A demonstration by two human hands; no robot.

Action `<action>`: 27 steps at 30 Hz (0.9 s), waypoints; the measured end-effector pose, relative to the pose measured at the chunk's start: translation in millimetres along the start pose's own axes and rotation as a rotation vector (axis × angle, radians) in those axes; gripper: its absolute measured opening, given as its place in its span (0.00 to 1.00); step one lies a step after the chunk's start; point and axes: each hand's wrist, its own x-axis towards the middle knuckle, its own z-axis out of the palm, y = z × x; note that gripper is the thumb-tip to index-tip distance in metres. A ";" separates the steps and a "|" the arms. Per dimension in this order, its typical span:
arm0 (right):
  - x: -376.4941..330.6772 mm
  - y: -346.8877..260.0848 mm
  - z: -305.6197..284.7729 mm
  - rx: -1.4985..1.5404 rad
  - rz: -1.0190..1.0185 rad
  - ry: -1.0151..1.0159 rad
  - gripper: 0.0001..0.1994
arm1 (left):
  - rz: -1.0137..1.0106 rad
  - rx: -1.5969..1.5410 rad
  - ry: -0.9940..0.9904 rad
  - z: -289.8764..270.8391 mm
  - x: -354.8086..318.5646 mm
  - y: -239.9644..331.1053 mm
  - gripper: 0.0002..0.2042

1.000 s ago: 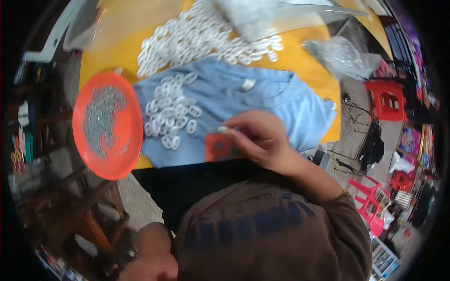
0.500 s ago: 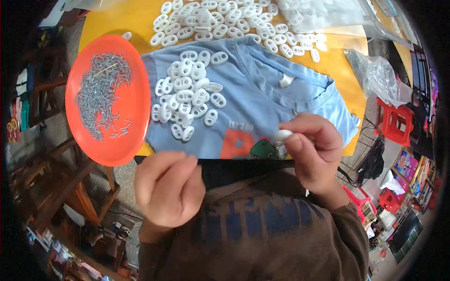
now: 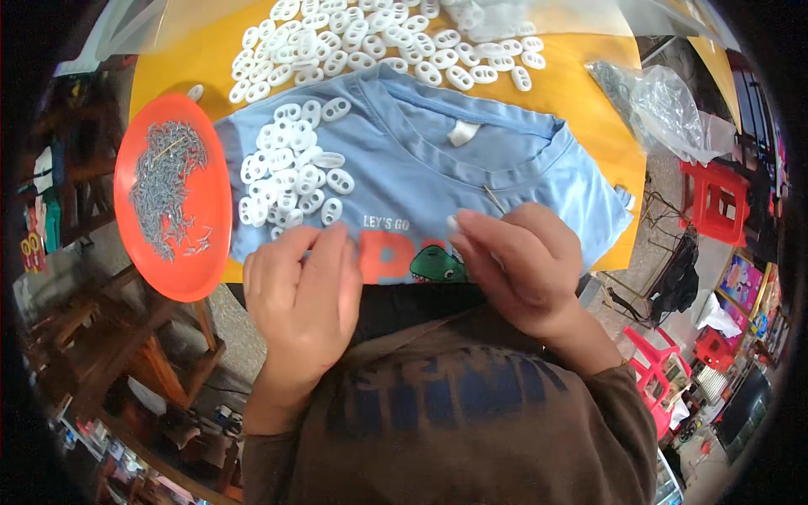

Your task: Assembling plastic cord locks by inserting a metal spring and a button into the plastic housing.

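Note:
My left hand [image 3: 303, 295] is closed, its fingers bent together beside the near edge of a heap of white oval plastic pieces with two holes [image 3: 286, 160]; its blurred fingertips hide whatever they may hold. To the right, my right hand [image 3: 530, 265] pinches a white plastic piece [image 3: 453, 224], of which only a bit shows at the fingertips. Under both hands and the heap lies a light blue T-shirt [image 3: 421, 189] with a printed front. A thin stick [image 3: 494, 200] shows just beyond my right hand; whether it is held or lying there I cannot tell.
At the left, an orange-red plate [image 3: 210, 244] holds many small metal screws [image 3: 164, 194] and a thin stick. More white pieces [image 3: 362, 38] cover the yellow table [image 3: 602, 118] at the back. A clear plastic bag [image 3: 665, 109] lies at its right edge. Red stools [image 3: 715, 206] stand beyond.
Both hands have moved farther forward over the shirt, the left one up to the heap. My right hand has turned, so less of its white piece shows. The whole view has shifted.

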 end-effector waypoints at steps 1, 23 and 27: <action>-0.6 2.7 2.4 -0.043 -0.055 0.019 0.12 | 0.002 0.004 -0.001 0.1 0.4 -0.1 0.15; 10.2 14.7 13.6 0.009 -0.118 -0.058 0.13 | -0.035 0.127 0.026 9.5 5.9 -7.6 0.15; 4.0 13.5 -0.5 0.105 -0.020 0.003 0.13 | -0.014 0.058 0.029 9.8 6.3 -3.3 0.15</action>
